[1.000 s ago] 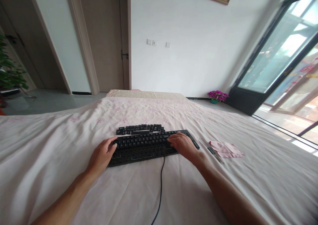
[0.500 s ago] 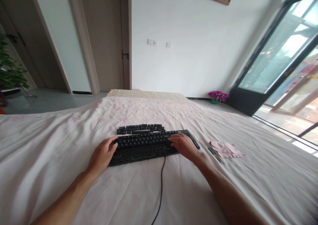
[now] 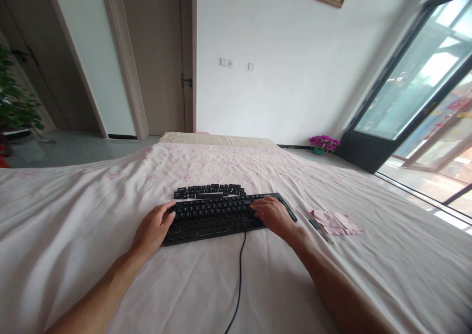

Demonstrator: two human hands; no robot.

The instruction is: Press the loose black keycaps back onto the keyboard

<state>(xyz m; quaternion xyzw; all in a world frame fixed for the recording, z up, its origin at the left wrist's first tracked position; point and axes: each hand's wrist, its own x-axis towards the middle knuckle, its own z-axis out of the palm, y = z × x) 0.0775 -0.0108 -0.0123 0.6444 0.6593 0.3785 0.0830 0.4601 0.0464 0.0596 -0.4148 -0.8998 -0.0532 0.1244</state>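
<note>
A black keyboard [image 3: 217, 216] lies on a pale pink sheet [image 3: 184, 285], with its cable [image 3: 239, 275] running toward me. My left hand [image 3: 153, 228] grips the keyboard's left end, thumb on the keys. My right hand [image 3: 271, 215] rests on the right part of the keyboard, fingers bent over the keys. Just beyond the keyboard lie several loose black keycaps [image 3: 209, 191] in rows.
A pink cloth [image 3: 336, 222] and a small dark tool [image 3: 317, 228] lie to the right of the keyboard. Behind the sheet are a door [image 3: 158, 54], a white wall, a pot of purple flowers [image 3: 323, 142] and a glass door [image 3: 416, 78] at right.
</note>
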